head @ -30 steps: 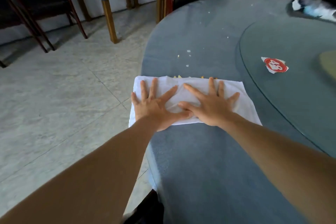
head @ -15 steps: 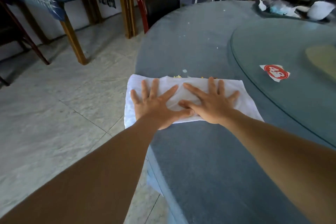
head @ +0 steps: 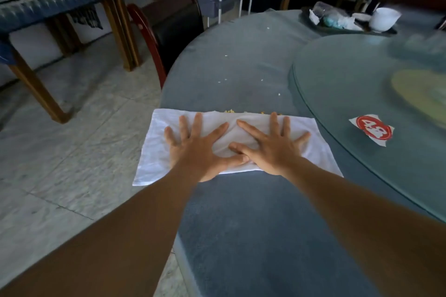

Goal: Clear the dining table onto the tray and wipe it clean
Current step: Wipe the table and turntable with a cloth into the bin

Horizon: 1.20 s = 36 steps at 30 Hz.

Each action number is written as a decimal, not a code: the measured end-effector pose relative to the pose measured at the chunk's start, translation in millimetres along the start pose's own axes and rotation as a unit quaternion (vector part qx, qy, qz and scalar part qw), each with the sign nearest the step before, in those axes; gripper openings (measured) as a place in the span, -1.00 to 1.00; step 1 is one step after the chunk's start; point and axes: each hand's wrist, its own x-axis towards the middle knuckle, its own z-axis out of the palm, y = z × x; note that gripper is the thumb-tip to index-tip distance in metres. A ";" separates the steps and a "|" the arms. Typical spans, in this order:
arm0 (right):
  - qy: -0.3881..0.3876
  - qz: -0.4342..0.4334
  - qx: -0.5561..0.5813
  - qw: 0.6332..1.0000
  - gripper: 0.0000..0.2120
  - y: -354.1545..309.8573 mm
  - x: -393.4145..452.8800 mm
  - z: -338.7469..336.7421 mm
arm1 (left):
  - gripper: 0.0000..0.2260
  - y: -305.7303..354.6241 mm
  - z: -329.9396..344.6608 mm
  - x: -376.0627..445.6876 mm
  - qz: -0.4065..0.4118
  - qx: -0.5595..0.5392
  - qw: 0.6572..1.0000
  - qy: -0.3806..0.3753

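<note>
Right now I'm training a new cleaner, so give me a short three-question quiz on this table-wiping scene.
1. True or false: both hands press flat on the white cloth.
2. Where do the yellow crumbs lie? A) at the cloth's far edge B) on the glass turntable C) on the floor
3. What number is on the red sticker?

Key: 1. True; the left hand and right hand are spread open. 2. A. 3. 48.

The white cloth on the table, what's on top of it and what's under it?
Both hands, left hand and right hand, press flat on the white cloth. Yellow crumbs peek out at its far edge; anything beneath it is hidden.
</note>
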 end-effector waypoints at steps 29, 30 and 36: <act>0.014 0.139 0.024 0.990 -0.28 -40.6 238.9 -46.1 | -0.04 -32.5 -56.4 294.3 0.152 -0.030 0.988 -0.012; 0.014 0.145 0.023 0.989 -0.28 -42.3 246.6 -48.6 | -0.04 -33.0 -59.1 304.5 0.157 -0.031 0.987 -0.012; 0.014 0.165 0.039 0.985 -0.28 -48.0 289.8 -60.6 | -0.04 -34.1 -69.5 360.0 0.178 -0.033 0.983 -0.027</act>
